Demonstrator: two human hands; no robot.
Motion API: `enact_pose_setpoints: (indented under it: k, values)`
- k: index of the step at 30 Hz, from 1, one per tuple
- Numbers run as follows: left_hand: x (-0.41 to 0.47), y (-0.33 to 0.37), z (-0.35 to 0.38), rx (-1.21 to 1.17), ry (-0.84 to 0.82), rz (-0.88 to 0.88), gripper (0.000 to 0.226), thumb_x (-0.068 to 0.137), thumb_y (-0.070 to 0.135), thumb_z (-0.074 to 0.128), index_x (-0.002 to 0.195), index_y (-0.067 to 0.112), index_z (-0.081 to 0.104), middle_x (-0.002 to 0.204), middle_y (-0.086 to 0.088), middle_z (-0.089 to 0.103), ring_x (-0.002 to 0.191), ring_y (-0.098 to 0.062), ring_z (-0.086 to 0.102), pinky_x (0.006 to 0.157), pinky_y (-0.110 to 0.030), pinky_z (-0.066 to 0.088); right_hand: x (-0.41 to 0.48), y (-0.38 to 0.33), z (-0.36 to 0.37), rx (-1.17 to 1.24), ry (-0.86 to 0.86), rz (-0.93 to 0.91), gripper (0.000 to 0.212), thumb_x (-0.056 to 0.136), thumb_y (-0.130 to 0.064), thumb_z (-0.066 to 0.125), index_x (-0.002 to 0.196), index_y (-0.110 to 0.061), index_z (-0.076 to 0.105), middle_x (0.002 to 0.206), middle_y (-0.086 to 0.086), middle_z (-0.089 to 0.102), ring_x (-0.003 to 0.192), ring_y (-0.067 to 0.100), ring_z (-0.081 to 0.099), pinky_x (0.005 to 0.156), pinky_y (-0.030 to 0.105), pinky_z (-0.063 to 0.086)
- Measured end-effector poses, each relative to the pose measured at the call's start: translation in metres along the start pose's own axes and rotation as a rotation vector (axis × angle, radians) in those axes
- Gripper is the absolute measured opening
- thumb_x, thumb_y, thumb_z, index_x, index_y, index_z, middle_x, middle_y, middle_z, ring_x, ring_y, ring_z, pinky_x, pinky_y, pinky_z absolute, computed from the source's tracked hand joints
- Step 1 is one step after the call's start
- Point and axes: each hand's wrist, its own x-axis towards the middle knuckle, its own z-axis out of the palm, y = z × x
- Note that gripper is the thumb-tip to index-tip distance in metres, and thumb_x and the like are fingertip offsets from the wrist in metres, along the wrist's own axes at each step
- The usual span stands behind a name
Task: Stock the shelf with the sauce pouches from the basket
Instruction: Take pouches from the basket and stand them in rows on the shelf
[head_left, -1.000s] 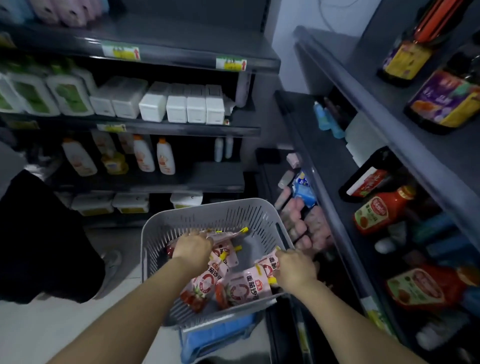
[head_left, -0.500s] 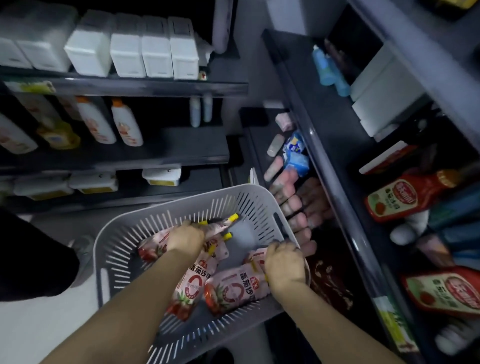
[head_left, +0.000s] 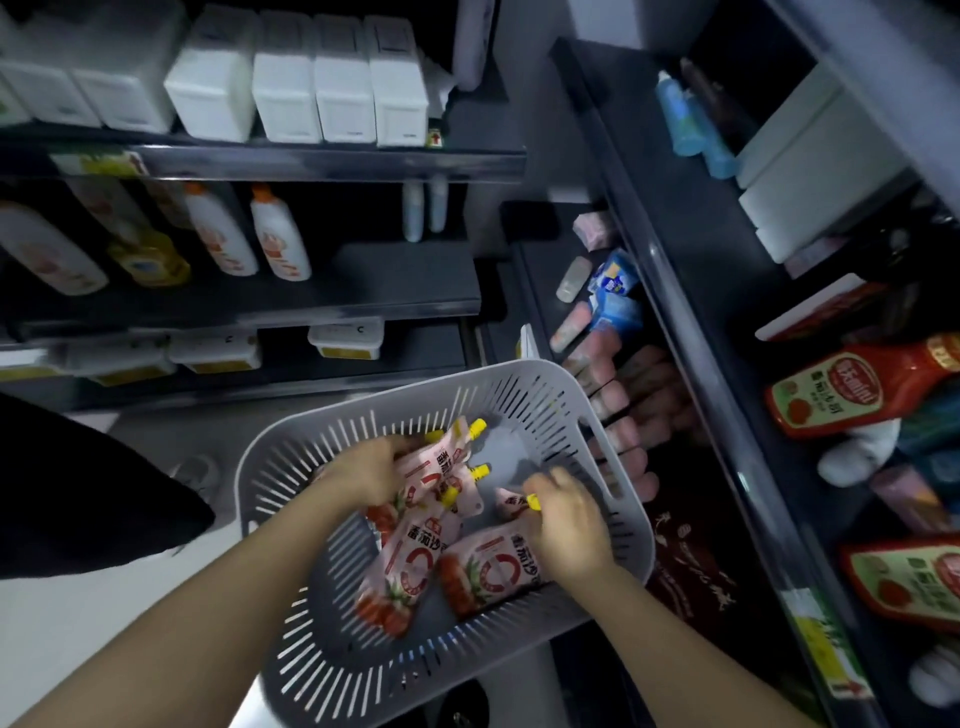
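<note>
shelf (head_left: 691, 332) on my right now closer vs a sec ago. basket (head_left: 631, 525) w/ sauce pouches (head_left: 415, 558) inside. left hand (head_left: 371, 467) clamped on some, right hand (head_left: 569, 525) pinching one's yellow cap; gathering, none shelved yet.

Both bare forearms extended forward, left hand (head_left: 371, 470) curled, right hand (head_left: 569, 525) (knuckles up) pinching

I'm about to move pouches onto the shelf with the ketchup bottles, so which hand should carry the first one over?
Probably the right hand. It is on a pouch at the basket's right side, nearest the ketchup bottles. The left hand would have to cross over.
</note>
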Motion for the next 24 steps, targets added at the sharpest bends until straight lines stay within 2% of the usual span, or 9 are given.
enact_pose_setpoints:
  k: [2,4,8,10,12,14,17,20,24]
  values:
    - [0.000,-0.009,0.001,0.022,-0.075,-0.063,0.062,0.090,0.027,0.058,0.145,0.036,0.032,0.134,-0.002,0.058,0.096,-0.018,0.064,0.082,-0.033,0.054,0.003,0.005,0.001,0.050,0.071,0.038,0.028,0.080,-0.003,0.058,0.106,-0.013,0.066,0.106,0.007,0.063,0.102,0.030,0.058,0.082,0.037,0.045]
    - [0.001,-0.018,0.004,0.009,-0.154,-0.106,0.069,0.090,0.015,0.055,0.148,0.036,0.023,0.138,-0.005,0.053,0.101,-0.021,0.062,0.086,-0.035,0.054,0.007,0.012,-0.002,0.139,0.057,0.127,0.035,0.079,-0.004,0.062,0.112,-0.017,0.065,0.107,0.005,0.066,0.104,0.027,0.059,0.085,0.035,0.046]
    - [0.004,-0.021,0.012,0.022,-0.068,-0.136,0.039,0.086,0.016,0.054,0.125,0.022,0.050,0.114,-0.004,0.063,0.101,-0.022,0.061,0.090,-0.038,0.051,0.008,0.015,0.002,-0.085,-0.069,0.078,0.039,0.084,-0.004,0.054,0.121,-0.015,0.056,0.115,0.009,0.065,0.110,0.031,0.057,0.091,0.036,0.044]
    - [0.007,-0.020,0.017,-0.029,-0.008,-0.172,0.031,0.080,0.032,0.062,0.109,0.022,0.058,0.099,0.000,0.067,0.093,-0.019,0.063,0.086,-0.034,0.051,0.005,0.013,0.004,-0.144,-0.061,0.069,0.034,0.087,-0.003,0.049,0.120,-0.013,0.055,0.109,0.013,0.067,0.106,0.033,0.060,0.086,0.037,0.046]
    - [0.007,-0.017,0.020,-0.048,0.052,-0.213,0.037,0.081,0.049,0.060,0.106,0.021,0.062,0.099,-0.004,0.069,0.093,-0.022,0.065,0.083,-0.034,0.051,0.004,0.015,0.006,-0.047,-0.029,0.145,0.024,0.086,-0.008,0.054,0.107,-0.017,0.063,0.099,0.012,0.070,0.096,0.033,0.064,0.075,0.036,0.049]
    - [0.005,-0.011,0.022,0.001,0.110,-0.233,0.040,0.085,0.051,0.056,0.109,0.020,0.061,0.104,-0.007,0.069,0.098,-0.026,0.064,0.077,-0.031,0.047,0.003,0.017,0.006,0.131,0.054,0.250,0.010,0.083,-0.018,0.061,0.089,-0.020,0.069,0.088,0.008,0.072,0.086,0.031,0.066,0.066,0.034,0.050]
    - [0.002,-0.007,0.021,-0.078,0.134,-0.227,0.027,0.085,0.042,0.061,0.097,0.019,0.066,0.086,-0.004,0.067,0.080,-0.021,0.063,0.064,-0.026,0.043,0.003,0.013,0.007,0.353,0.115,0.297,0.008,0.079,-0.022,0.069,0.082,-0.016,0.070,0.082,0.005,0.073,0.080,0.029,0.066,0.065,0.036,0.052]
    - [-0.002,-0.013,0.015,-0.320,0.147,-0.199,0.018,0.080,0.034,0.072,0.082,0.016,0.072,0.078,-0.002,0.071,0.068,-0.017,0.067,0.063,-0.030,0.054,0.003,0.011,0.000,0.534,0.214,0.312,0.007,0.079,-0.021,0.072,0.085,-0.018,0.072,0.083,0.003,0.075,0.081,0.027,0.068,0.071,0.039,0.055]
    - [-0.025,-0.003,-0.001,-0.574,0.217,-0.091,0.024,0.079,0.018,0.077,0.092,0.000,0.068,0.068,0.001,0.072,0.062,-0.013,0.069,0.055,-0.028,0.054,-0.005,0.008,-0.023,0.707,0.277,0.303,0.007,0.080,-0.029,0.071,0.079,-0.023,0.068,0.074,-0.003,0.072,0.072,0.022,0.065,0.070,0.040,0.055]
